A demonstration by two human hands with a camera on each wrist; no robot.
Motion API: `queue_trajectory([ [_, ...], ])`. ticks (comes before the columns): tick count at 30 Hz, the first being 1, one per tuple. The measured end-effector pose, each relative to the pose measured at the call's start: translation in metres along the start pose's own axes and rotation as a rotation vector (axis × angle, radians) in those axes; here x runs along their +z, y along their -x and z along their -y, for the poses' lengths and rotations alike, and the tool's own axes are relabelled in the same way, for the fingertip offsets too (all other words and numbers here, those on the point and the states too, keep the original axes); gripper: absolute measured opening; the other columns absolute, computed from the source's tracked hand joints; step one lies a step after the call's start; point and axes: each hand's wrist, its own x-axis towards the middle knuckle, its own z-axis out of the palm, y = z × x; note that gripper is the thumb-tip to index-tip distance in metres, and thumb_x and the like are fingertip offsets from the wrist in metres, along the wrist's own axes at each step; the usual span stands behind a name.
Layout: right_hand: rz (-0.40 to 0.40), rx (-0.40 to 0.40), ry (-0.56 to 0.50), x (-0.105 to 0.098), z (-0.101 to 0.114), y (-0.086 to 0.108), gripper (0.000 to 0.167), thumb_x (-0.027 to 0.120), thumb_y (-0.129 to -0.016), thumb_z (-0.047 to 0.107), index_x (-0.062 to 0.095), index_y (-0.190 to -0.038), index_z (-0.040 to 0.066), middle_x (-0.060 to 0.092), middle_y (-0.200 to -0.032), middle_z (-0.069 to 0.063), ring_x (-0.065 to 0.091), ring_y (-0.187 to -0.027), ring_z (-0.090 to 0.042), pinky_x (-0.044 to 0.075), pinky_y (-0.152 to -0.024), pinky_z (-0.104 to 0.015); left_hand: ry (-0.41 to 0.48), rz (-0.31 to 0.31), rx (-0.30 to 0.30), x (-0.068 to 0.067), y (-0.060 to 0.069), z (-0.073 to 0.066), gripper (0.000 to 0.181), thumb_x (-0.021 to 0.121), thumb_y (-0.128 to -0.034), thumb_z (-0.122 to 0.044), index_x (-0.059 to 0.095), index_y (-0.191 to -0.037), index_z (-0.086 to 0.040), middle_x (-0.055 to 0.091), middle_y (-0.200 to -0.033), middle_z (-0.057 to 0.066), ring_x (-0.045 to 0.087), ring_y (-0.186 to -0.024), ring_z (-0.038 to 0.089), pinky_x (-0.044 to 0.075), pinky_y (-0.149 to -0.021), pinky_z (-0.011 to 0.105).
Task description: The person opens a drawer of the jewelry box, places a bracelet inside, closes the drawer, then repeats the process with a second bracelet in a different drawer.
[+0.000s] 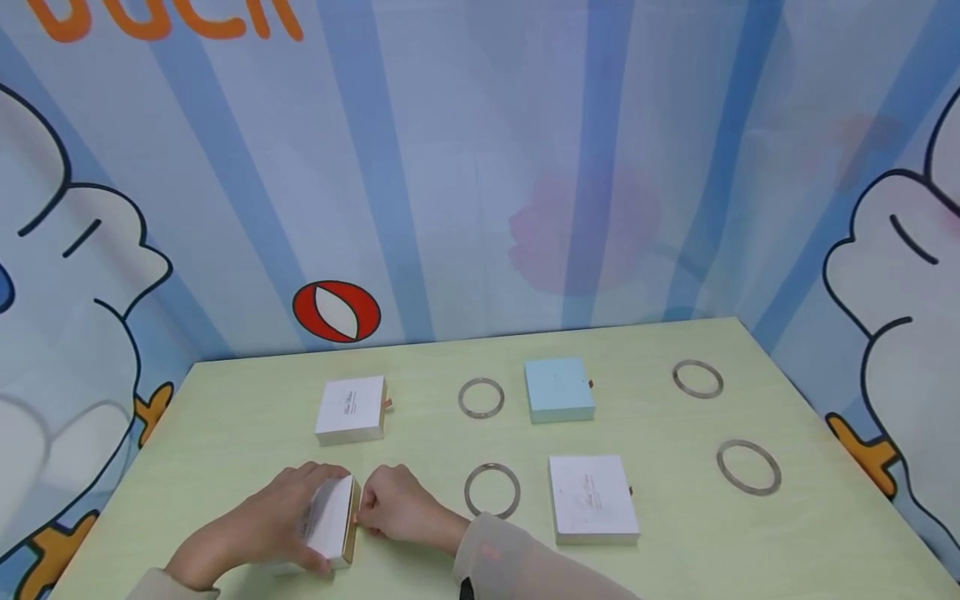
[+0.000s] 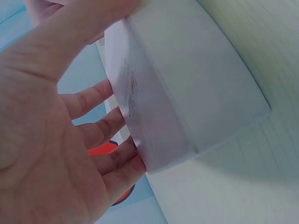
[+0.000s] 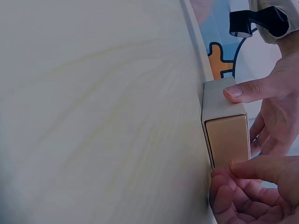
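My left hand (image 1: 273,510) grips a small white box (image 1: 330,518) at the front left of the table. In the left wrist view, its fingers lie along one edge of the lettered face (image 2: 140,107). The thumb (image 3: 245,91) presses the opposite side in the right wrist view. At the box's right end, my right hand (image 1: 405,507) pinches a small tab between thumb and forefinger, mostly hidden by the fingertips. That end shows a tan inner drawer (image 3: 228,140) inside the white sleeve, its face close to the sleeve's edge.
Behind the hands lies another white box (image 1: 351,408) with an orange tab. A light blue box (image 1: 558,392) and a third white box (image 1: 592,500) lie further right. Several grey rings (image 1: 482,415) are spread over the pale table (image 1: 645,350). A printed curtain (image 1: 480,167) hangs behind.
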Motion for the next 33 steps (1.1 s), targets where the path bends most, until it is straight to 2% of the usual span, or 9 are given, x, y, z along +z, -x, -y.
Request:
queue_trajectory([
  [7,-0.004,-0.005,-0.022,0.0022,-0.0018,-0.0001,0.037,0.072,-0.086,-0.001,0.058,-0.052,0.004,0.043,-0.041,0.01,0.037,-0.037,0.0,0.029,-0.04,-0.016,0.013,0.0,-0.028,0.0012,-0.0001,-0.0001,0.104,0.097,-0.0529,-0.045,0.049,-0.138,-0.009,0.053,-0.129,0.008,0.048,-0.108,0.029,0.044,-0.09,0.055],
  [33,0.005,0.012,-0.013,0.0001,-0.0035,-0.0018,0.03,0.074,-0.086,-0.002,0.063,-0.058,0.002,0.05,-0.044,0.007,0.042,-0.039,-0.002,0.032,-0.041,-0.016,0.01,0.005,-0.004,0.0006,-0.0004,0.0017,0.103,0.097,-0.0544,-0.045,0.048,-0.138,-0.008,0.054,-0.127,0.007,0.048,-0.107,0.029,0.043,-0.088,0.054],
])
